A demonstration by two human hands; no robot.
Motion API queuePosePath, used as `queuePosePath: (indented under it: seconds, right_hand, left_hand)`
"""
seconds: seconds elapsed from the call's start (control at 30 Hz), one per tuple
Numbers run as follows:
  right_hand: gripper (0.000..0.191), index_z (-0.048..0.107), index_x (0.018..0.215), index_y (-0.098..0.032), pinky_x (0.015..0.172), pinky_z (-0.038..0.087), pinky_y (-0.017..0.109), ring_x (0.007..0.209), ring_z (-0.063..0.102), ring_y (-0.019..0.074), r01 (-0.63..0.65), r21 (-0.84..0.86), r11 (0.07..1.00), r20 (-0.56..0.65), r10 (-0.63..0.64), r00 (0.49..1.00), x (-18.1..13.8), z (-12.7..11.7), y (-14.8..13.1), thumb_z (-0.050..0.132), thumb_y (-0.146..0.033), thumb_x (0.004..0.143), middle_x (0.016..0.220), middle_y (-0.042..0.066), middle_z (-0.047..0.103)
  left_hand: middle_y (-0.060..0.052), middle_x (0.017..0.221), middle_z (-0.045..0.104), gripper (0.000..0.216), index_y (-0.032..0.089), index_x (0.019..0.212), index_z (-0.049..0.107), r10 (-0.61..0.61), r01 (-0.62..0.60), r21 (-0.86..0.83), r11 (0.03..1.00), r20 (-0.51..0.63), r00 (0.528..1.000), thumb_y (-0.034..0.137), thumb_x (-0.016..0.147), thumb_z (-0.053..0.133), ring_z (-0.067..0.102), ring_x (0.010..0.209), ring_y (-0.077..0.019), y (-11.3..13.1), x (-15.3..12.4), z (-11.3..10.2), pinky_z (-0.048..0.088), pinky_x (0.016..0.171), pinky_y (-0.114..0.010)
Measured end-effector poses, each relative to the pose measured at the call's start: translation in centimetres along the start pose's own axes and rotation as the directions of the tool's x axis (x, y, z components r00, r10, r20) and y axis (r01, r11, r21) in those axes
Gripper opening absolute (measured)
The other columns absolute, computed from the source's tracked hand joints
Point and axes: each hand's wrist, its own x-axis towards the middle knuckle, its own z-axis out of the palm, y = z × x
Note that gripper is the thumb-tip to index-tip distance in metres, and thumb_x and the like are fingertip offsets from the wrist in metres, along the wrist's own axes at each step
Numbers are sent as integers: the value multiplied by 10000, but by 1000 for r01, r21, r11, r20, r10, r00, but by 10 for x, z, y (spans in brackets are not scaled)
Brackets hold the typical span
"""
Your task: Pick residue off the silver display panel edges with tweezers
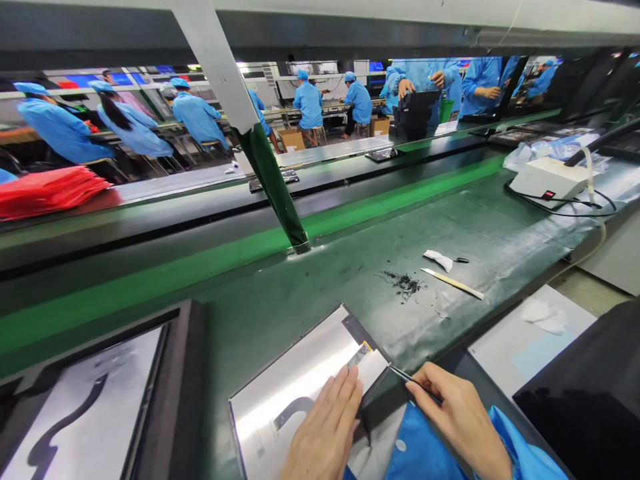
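Note:
A silvery metal-backed panel (295, 380) with a flat cable lies on the green bench near the front edge. My left hand (325, 427) rests flat on the panel, fingers stretched out toward its right corner. My right hand (460, 417) is closed in a pinch on a thin dark tool (403, 375), whose tip touches the panel's right edge. Both wrists wear blue sleeves.
Another panel in a dark frame (100, 400) lies at the left. A pile of dark scrapings (406, 283), a pale stick (453, 283) and a white wipe (439, 259) lie ahead right. A white box with cables (547, 179) stands far right. A slanted post (273, 180) rises mid-bench. Workers in blue sit beyond.

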Motion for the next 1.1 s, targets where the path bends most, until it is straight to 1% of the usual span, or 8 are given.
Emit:
queuePosePath:
  seconds: [0.13,0.33,0.5,0.67,0.77,0.87,1.0,1.1]
  right_hand:
    - [390,492,685,-244,450,395,211,452,570,119,25,-42,999,-14,-26,1000,0,0,0,402,-419,1021,564,-53,572]
    - [367,493,688,-248,452,390,218,450,573,123,12,-35,999,14,-12,1000,1,-2,-1,417,-398,1015,567,-50,585]
    - [339,461,673,-253,487,388,240,485,573,142,-68,-2,998,92,68,993,3,-3,-3,437,-379,986,577,-36,582]
    - [326,466,644,-245,507,363,252,508,524,146,-202,142,969,163,179,970,6,-3,-3,467,-402,931,564,-30,546]
    - [339,476,644,-235,501,335,251,492,467,137,-356,295,887,265,282,922,7,-2,1,484,-456,902,513,-46,484]
    - [369,462,644,-227,492,299,240,449,383,107,-492,453,743,362,352,863,9,2,5,528,-518,860,453,-77,421]
    - [411,462,634,-219,464,237,225,414,283,74,-576,571,585,463,349,814,10,9,3,612,-572,780,415,-100,395]
    - [413,467,626,-213,462,236,222,414,285,70,-582,595,555,492,321,809,10,12,-1,642,-559,768,410,-104,393]
  left_hand:
    - [-80,1364,625,396,97,1300,592,-11,11,-15,1000,-6,1000,43,957,401,587,1268,-203,0,-1,1,472,1081,-301]
    - [-82,1361,627,399,92,1302,586,6,-6,15,1000,11,1000,44,955,396,588,1267,-212,0,1,-1,493,1063,-310]
    - [-80,1344,640,383,90,1276,602,8,-8,33,999,2,1000,44,964,386,622,1226,-207,0,2,0,502,1049,-299]
    - [-95,1360,626,378,84,1279,603,10,-10,13,1000,-12,1000,40,964,399,600,1254,-213,1,1,1,468,1088,-316]
    - [-98,1360,627,376,85,1287,599,4,-3,4,1000,-2,1000,43,967,407,582,1274,-214,1,0,0,459,1098,-320]
    - [-103,1353,630,365,80,1278,605,8,-8,14,1000,3,1000,50,974,405,596,1257,-223,2,0,0,476,1083,-328]
    - [-107,1356,627,371,75,1289,594,9,-9,17,1000,3,1000,48,978,393,587,1267,-226,3,0,0,484,1075,-333]
    - [-103,1363,621,382,88,1313,577,-5,5,-10,1000,8,1000,52,977,398,559,1294,-223,2,0,0,472,1088,-332]
